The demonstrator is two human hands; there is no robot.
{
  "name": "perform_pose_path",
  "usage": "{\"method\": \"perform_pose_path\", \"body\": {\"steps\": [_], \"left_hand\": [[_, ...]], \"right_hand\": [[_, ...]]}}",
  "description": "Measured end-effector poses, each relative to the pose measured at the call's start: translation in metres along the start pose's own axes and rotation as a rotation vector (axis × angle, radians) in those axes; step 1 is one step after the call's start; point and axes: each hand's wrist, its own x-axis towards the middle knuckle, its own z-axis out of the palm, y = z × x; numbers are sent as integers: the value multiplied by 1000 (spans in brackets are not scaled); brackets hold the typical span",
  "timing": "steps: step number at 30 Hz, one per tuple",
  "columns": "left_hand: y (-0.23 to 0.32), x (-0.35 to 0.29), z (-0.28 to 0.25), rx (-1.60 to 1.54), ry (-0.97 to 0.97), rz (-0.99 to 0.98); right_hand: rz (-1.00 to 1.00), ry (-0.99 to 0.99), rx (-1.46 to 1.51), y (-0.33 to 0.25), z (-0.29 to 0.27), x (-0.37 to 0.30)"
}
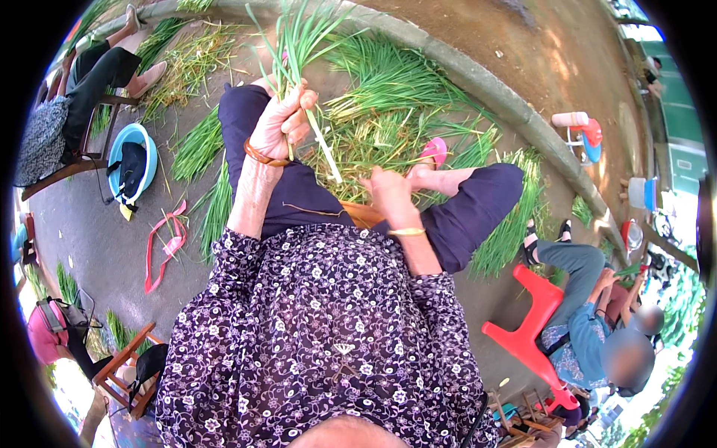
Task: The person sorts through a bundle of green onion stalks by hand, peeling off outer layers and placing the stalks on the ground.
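My left hand [282,123] is raised in front of me, its fingers closed round a small bunch of what look like chives [295,52]. Long green leaves fan out above the fist, and a pale stem end [326,153] slants down below it, toward the right. Lower and to the right, my right hand [390,193] is closed, fingers curled and thumb side facing the stem end without touching it. Whatever it may pinch is too small to make out. Beyond both hands lies a heap of loose green stalks [396,78], with yellowed trimmings [358,142] nearer my legs.
A light blue basin [151,160] holding a black bag stands at left, near a red strap [153,254] on the pavement. A red plastic stool [526,313] is at right, beside a seated person [590,328]. A concrete kerb [515,104] curves behind the heap. Another person sits far left.
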Motion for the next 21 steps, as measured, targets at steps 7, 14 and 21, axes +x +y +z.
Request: {"method": "perform_pose_path", "body": {"steps": [7, 14, 21], "left_hand": [[-7, -8, 6, 48, 47, -71], [-30, -12, 30, 541, 162, -204], [-51, -19, 38, 588, 183, -242]], "right_hand": [[-98, 340, 1071, -26, -153, -5], [141, 64, 1151, -29, -102, 1], [244, -226, 1773, -39, -92, -3]]}}
